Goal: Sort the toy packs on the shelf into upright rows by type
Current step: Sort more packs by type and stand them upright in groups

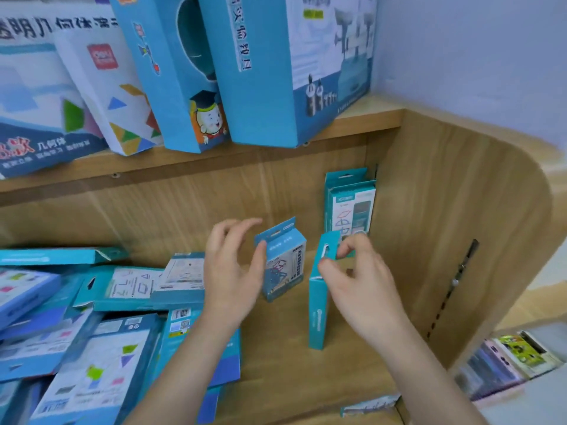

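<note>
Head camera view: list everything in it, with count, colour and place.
Small teal cardboard pack: one, teal, upright mid-shelf, left thumb touching it.
Tall teal cardboard pack: one, teal, standing right of it, tab pinched.
Teal corner packs: at least two, teal, upright, back right corner.
Heap of flat packs: many, teal and blue, lying at left.
Large cardboard boxes: four, blue and white, upper board.
Wooden shelf: one, light brown, holding the above.
Colourful packs: several, mixed colours, lower right, outside the shelf.
Left hand: one, beside the small pack.
Right hand: one, pinching the tall pack's tab.
</note>
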